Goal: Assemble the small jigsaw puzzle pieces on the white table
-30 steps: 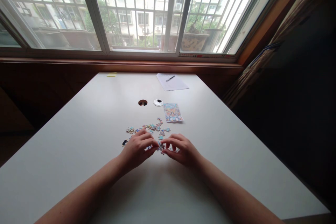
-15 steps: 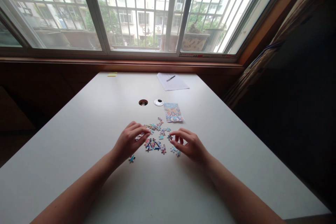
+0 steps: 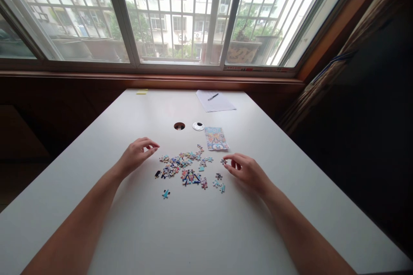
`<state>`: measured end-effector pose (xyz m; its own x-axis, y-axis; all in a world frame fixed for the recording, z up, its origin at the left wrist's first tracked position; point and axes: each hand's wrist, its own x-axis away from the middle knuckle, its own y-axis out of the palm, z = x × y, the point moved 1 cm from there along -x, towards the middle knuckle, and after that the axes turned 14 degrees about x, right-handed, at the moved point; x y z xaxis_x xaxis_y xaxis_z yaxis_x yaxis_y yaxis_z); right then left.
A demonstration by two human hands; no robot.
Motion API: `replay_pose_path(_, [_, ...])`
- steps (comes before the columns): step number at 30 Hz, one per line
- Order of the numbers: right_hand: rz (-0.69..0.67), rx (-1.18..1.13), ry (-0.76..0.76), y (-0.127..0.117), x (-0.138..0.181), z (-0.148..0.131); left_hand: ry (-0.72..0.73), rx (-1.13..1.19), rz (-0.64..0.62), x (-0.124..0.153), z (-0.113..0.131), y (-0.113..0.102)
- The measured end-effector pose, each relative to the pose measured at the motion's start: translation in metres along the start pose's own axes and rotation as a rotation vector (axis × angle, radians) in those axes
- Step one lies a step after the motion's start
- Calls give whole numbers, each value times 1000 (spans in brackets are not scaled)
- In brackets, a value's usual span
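Note:
My right hand (image 3: 247, 172) pinches a small jigsaw piece (image 3: 223, 161) between thumb and fingertips, right of the loose pieces. My left hand (image 3: 137, 157) hovers left of the pile, its fingers loosely curved and nothing visible in them. Between the hands lies a heap of mixed jigsaw pieces (image 3: 182, 160). Nearer me is a joined section of puzzle (image 3: 191, 177) with dark blue lines, a pinkish piece (image 3: 204, 183) at its right corner. Several light blue pieces (image 3: 219, 185) and a dark piece (image 3: 219, 176) lie below my right hand. A blue piece (image 3: 165, 194) sits apart at the front left.
A colourful picture sheet (image 3: 216, 138) lies behind the pieces. Beyond are a round table hole (image 3: 179, 126), its silver cover (image 3: 198, 126), papers (image 3: 213, 104) with a pen (image 3: 213, 96), and yellow sticky notes (image 3: 142, 92). The white table (image 3: 193, 232) ends at a barred window.
My left hand has moved left and away from the pile, uncovering more pieces. My right hand has shifted slightly right and up with a piece. The view has turned slightly.

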<state>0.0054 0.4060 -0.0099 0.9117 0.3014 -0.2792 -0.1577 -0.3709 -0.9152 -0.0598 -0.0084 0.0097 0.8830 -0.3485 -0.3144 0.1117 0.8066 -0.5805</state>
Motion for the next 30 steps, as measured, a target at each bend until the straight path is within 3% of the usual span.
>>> replay_pose_path(9, [-99,-22,100,-1,1,10,-94,40,-277,5,-18,-11])
replay_pose_path(18, [-121,-47,121,-1,0,9,-174,76,-566,10,4,-6])
replay_pose_path(30, [-134,-62,120,1,0,9,-179,20,-613,11,10,-3])
